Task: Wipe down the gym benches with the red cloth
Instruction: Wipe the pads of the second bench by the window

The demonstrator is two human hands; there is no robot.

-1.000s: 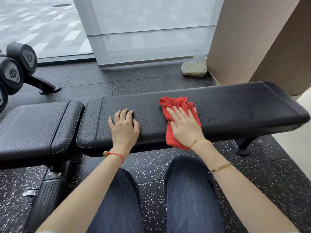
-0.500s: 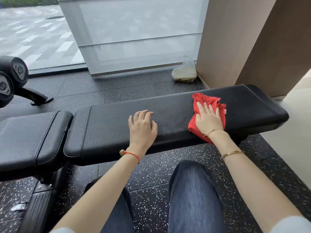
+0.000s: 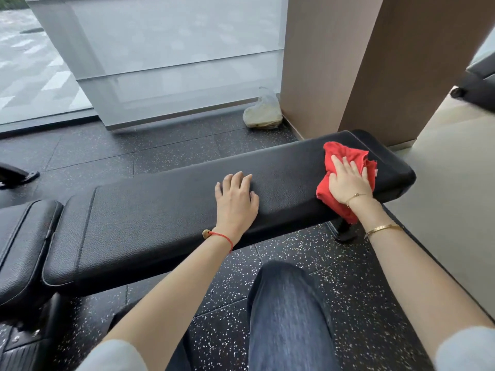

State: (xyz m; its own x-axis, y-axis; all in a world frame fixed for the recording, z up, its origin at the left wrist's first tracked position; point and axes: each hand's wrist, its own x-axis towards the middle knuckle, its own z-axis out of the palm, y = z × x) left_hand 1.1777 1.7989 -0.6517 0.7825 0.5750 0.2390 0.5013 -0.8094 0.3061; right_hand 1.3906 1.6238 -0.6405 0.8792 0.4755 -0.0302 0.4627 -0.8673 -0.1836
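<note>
Right hand flat with fingers spread, pressing the crumpled red cloth on the right end of the long black bench, grained leather-like padding. Left hand open, palm down on the bench middle, holding nothing.

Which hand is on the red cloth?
The right hand presses flat on the red cloth near the bench's end. The left hand rests on bare black bench padding.
</note>
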